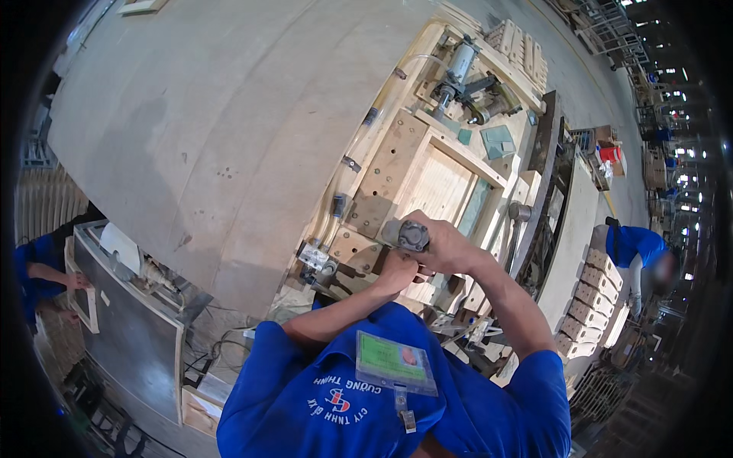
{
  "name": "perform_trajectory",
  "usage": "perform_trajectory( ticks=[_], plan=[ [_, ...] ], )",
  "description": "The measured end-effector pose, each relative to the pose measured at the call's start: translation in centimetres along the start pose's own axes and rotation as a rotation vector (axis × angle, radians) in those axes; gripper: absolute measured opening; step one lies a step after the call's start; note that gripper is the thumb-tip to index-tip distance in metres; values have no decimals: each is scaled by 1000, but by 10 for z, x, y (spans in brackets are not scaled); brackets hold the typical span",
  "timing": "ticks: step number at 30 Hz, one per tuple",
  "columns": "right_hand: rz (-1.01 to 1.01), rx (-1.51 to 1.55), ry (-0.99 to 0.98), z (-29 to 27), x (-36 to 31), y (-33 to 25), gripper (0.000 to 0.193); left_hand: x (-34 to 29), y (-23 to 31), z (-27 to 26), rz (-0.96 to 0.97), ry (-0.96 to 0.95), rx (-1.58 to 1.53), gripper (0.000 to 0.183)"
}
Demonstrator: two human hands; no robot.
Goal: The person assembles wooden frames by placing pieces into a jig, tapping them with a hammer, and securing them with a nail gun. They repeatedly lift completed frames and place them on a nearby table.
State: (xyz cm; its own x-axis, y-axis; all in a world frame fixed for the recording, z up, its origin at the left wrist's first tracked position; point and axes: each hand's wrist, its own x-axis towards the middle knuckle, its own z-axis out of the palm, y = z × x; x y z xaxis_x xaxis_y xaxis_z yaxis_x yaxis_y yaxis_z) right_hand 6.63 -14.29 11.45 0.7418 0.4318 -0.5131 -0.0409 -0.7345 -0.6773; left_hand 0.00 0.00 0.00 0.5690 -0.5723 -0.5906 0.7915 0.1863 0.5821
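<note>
My right hand [449, 246] is wrapped round a grey power tool with a round cap [406, 234], which I see from above; its exact kind I cannot tell. Just below the tool, my left hand [398, 273] is closed near the corner of the workpiece, and what its fingers hold, if anything, is hidden. A pale wooden frame [467, 159] with a slatted inside lies clamped in a wooden jig [386, 172] beyond my hands. The tool's lower end is out of sight behind my hands.
An air cylinder [460, 62] sits at the jig's far end, and a metal valve [313, 256] at its near left corner. A large wooden board [206, 137] spreads to the left. Stacked wooden parts [589, 301] stand right, near a co-worker [637, 248]; another person's hand [76, 280] shows far left.
</note>
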Motion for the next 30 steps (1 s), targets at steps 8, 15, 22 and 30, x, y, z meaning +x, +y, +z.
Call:
perform_trajectory(
  ticks=[8, 15, 22, 30],
  plan=[
    [181, 212, 444, 29, -84, 6, 57, -41, 24, 13, 153, -14, 497, 28],
    [297, 271, 1000, 38, -229, 38, 65, -78, 100, -48, 704, 389, 786, 28],
    [675, 214, 1373, 71, -345, 75, 63, -88, 136, -66, 192, 141, 1424, 62],
    [1020, 83, 1458, 87, -427, 137, 64, -49, 67, 12, 566, -147, 1607, 60]
  ],
)
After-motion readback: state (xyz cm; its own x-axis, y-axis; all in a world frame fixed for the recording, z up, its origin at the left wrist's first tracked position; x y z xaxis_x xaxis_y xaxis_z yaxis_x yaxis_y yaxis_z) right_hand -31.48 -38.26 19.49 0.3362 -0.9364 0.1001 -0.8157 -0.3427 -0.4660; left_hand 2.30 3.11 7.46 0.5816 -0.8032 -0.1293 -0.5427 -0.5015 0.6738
